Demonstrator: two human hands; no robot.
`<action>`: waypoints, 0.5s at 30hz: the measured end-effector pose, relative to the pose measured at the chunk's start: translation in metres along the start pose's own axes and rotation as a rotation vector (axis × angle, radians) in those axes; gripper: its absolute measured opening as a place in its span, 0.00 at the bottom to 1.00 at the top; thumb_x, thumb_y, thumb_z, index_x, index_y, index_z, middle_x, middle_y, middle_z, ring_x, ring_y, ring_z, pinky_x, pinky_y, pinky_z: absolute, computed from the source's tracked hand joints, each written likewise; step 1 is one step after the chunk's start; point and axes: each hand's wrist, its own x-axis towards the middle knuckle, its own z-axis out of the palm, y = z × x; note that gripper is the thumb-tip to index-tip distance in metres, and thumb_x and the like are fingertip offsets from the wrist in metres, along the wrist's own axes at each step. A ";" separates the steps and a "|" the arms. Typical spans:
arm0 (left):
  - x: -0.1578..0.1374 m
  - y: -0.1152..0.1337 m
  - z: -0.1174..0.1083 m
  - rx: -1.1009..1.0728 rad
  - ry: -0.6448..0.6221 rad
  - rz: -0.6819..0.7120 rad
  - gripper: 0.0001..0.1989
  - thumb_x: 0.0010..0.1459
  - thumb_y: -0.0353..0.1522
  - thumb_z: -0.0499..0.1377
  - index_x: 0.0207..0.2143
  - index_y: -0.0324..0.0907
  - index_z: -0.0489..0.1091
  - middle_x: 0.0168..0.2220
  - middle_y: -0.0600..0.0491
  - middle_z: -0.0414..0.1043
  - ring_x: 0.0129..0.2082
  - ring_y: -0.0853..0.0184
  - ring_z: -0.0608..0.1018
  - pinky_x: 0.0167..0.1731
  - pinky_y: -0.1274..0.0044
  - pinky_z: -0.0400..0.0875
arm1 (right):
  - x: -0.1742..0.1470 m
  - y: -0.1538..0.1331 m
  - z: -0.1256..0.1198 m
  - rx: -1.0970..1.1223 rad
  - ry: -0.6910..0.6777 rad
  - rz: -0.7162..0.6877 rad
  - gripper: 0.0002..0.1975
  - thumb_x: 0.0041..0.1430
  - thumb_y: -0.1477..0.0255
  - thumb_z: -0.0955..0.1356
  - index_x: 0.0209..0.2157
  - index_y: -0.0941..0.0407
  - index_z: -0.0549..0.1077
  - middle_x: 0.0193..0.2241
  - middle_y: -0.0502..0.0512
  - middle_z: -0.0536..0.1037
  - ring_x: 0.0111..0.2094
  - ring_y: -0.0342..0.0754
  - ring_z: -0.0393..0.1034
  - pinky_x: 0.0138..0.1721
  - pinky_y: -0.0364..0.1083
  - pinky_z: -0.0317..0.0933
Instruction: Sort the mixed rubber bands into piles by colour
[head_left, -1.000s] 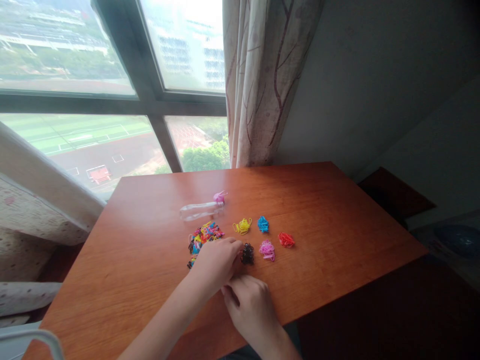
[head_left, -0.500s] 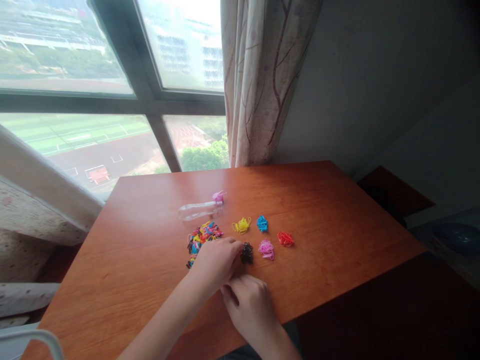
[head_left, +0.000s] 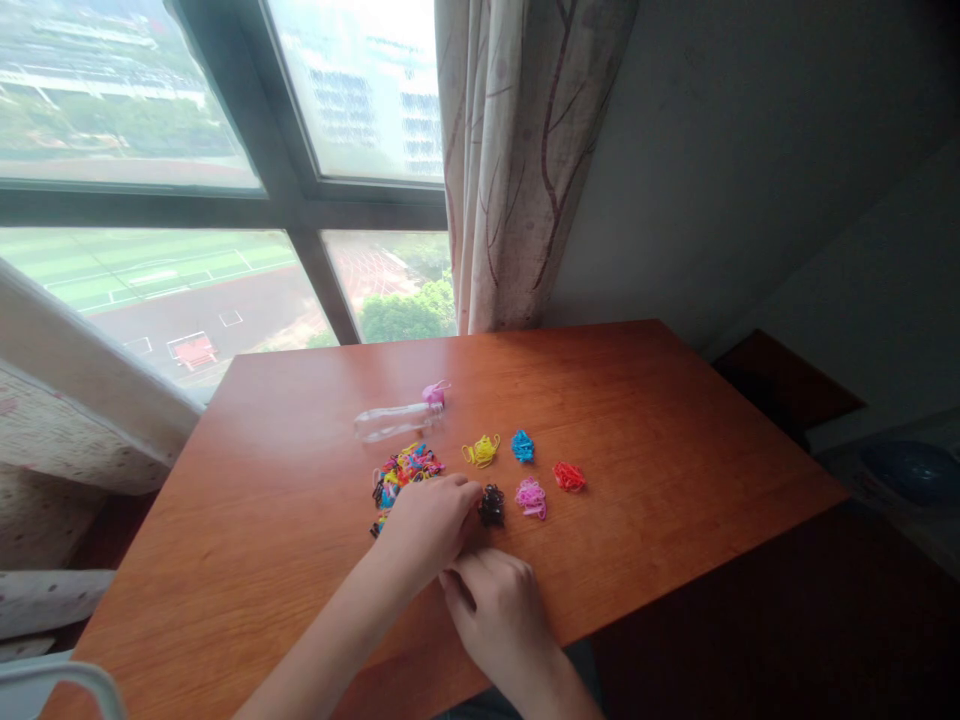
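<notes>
My left hand (head_left: 433,515) is closed, its bent fingertips beside a small pile of black rubber bands (head_left: 492,505). It covers part of a mixed heap of coloured rubber bands (head_left: 409,465). Just below, my right hand (head_left: 496,597) is closed too, its curled fingers meeting the underside of the left hand. What either hand pinches is hidden. Sorted piles lie to the right: yellow bands (head_left: 482,450), blue bands (head_left: 523,446), pink bands (head_left: 532,498) and red bands (head_left: 569,477).
Behind the heap, a clear plastic bottle (head_left: 394,422) lies on its side near a pink cap (head_left: 435,392). The wooden table (head_left: 675,440) reaches a window and a patterned curtain (head_left: 499,170). A white curved rail (head_left: 82,672) stands at the lower left.
The view has shifted very slightly. Both hands keep nearly the same pose, and the piles lie as before.
</notes>
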 end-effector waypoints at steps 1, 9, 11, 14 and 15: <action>0.000 0.001 -0.001 0.000 0.004 -0.003 0.09 0.60 0.27 0.54 0.32 0.43 0.73 0.32 0.50 0.77 0.32 0.64 0.80 0.29 0.78 0.68 | 0.000 0.000 0.000 0.001 0.001 -0.003 0.07 0.61 0.77 0.65 0.30 0.54 0.71 0.26 0.50 0.77 0.28 0.45 0.72 0.30 0.41 0.53; -0.020 -0.006 -0.016 -0.002 0.069 -0.069 0.11 0.64 0.29 0.50 0.34 0.44 0.72 0.36 0.51 0.79 0.35 0.64 0.81 0.28 0.78 0.66 | 0.001 -0.001 -0.004 0.133 0.031 0.016 0.07 0.62 0.77 0.64 0.32 0.53 0.73 0.26 0.49 0.77 0.28 0.45 0.72 0.31 0.41 0.55; -0.033 -0.014 -0.012 -0.014 0.113 -0.093 0.11 0.64 0.30 0.50 0.37 0.45 0.73 0.38 0.52 0.79 0.35 0.64 0.81 0.28 0.78 0.67 | 0.001 0.002 -0.009 0.189 0.051 0.046 0.08 0.62 0.75 0.64 0.32 0.53 0.73 0.25 0.48 0.76 0.27 0.44 0.71 0.31 0.41 0.55; -0.057 -0.025 0.003 -0.070 0.272 -0.118 0.11 0.65 0.33 0.51 0.41 0.47 0.73 0.39 0.53 0.80 0.34 0.64 0.82 0.29 0.78 0.68 | 0.004 0.017 -0.021 0.215 0.110 0.104 0.08 0.65 0.72 0.64 0.34 0.53 0.75 0.24 0.48 0.75 0.25 0.44 0.69 0.30 0.41 0.56; -0.065 -0.028 0.010 -0.091 0.323 -0.124 0.11 0.65 0.33 0.51 0.41 0.47 0.73 0.38 0.53 0.80 0.33 0.64 0.82 0.29 0.78 0.69 | 0.007 0.024 -0.027 0.207 0.142 0.124 0.08 0.65 0.71 0.64 0.35 0.53 0.75 0.23 0.48 0.75 0.24 0.44 0.68 0.29 0.41 0.56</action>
